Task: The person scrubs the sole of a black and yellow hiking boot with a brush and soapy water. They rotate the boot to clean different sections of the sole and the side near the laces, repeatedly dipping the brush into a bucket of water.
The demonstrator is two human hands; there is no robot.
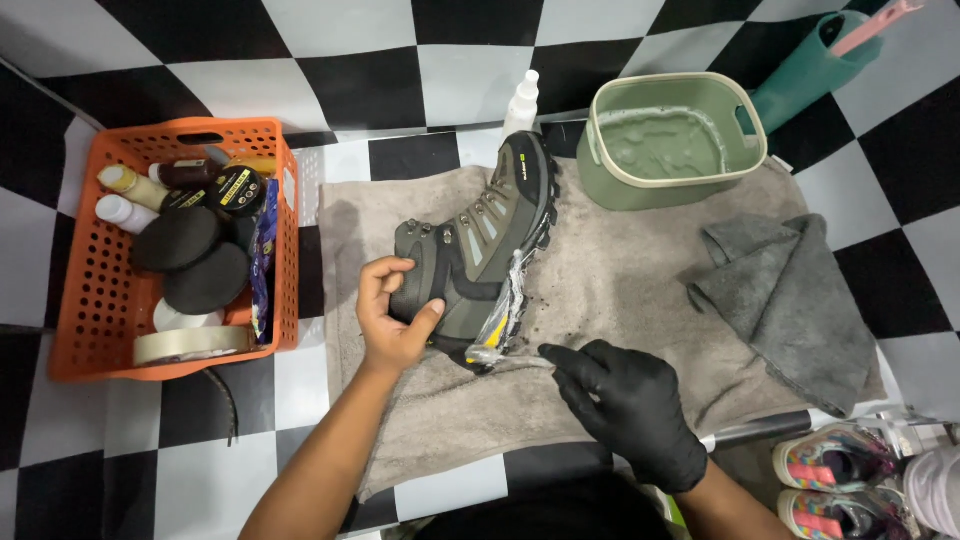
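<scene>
Near edge: right hand (628, 405) in a black glove, fingers curled tight around a small brush (508, 356), only its pale handle and head show past the fingertips. Brush head touches the boot's sole edge at the toe end, where white foam sits.

Left hand (392, 312), bare, clamps the boot (478, 255) at the toe: thumb on the near side of the upper, the other fingers bent over the top by the lowest lace hooks. Firm grasp, not flat.

Boot: olive-grey hiking boot, darker panels, metal lace hooks, yellow patch low near the toe, black lugged sole. It lies on its side, sole facing right. Long axis runs diagonal, toe near and slightly left, ankle collar far and right. Foam and dirt specks along the sole rim.

Boot rests mid-left on a grey-brown towel (620, 290) spread over a black-and-white checkered floor (360, 60). Right of it, on the towel, a crumpled grey cloth (790, 300), well apart from the boot.

Left, off the towel: orange plastic basket (75, 300) with bottles, round black pads, a tape roll.

Far: white spray bottle (521, 100) just behind the boot's collar, whether touching cannot be told. Green tub (670, 140) with soapy water stands on the towel's far right corner. Bottom right corner: colourful sneakers (830, 475).
</scene>
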